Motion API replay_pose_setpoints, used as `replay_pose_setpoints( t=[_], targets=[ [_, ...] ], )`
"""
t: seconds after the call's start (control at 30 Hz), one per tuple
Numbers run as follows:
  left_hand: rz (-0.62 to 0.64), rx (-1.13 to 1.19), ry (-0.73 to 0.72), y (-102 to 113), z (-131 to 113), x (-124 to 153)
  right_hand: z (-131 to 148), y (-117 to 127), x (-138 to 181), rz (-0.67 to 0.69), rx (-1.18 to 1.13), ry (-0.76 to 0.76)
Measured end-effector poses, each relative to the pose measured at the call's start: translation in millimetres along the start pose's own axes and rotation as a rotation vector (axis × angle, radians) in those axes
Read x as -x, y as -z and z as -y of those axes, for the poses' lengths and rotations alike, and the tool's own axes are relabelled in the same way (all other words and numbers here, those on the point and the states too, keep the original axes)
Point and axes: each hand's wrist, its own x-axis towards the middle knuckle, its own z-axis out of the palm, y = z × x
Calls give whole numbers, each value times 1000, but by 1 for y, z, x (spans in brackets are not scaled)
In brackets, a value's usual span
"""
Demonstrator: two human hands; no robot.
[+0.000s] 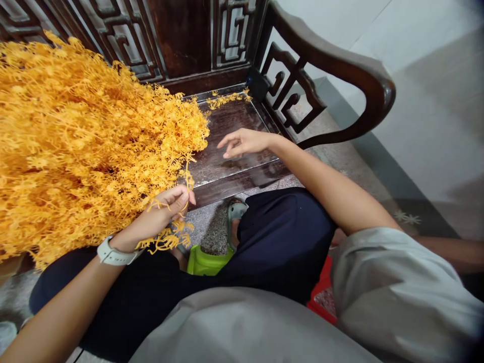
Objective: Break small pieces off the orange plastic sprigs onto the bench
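Observation:
A large heap of yellow-orange plastic flower-like pieces (94, 146) fills the left of the view, on the dark wooden bench. My left hand (172, 204), with a pale watch band on its wrist, pinches a thin yellow strand (188, 171) at the heap's front edge. Part of that strand rises above the fingers, and a cluster of yellow pieces (170, 238) dangles below them. Over the bare bench seat (230, 169), my right hand (244, 142) hovers with fingers apart and slightly bent, holding nothing that I can see.
A short row of yellow pieces (229, 99) lies along the back of the seat. The carved armrest (340, 75) curves at the right. Below are a green plastic stool (207, 262) and a red plastic object (321, 297), partly hidden by my legs.

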Motion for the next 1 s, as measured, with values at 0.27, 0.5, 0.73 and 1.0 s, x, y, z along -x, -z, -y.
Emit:
replay_pose_setpoints(
  t=[0.27, 0.5, 0.73, 1.0],
  targets=[
    [70, 301, -75, -14, -2, -11, 85, -68, -6, 457, -175, 449],
    [118, 199, 30, -6, 0, -4, 67, -54, -15, 398, -44, 467],
    [46, 146, 61, -13, 3, -8, 67, -57, -15, 274, 227, 503],
    [121, 117, 1, -29, -10, 16, 6, 9, -28, -281, 594, 119]
  ],
)
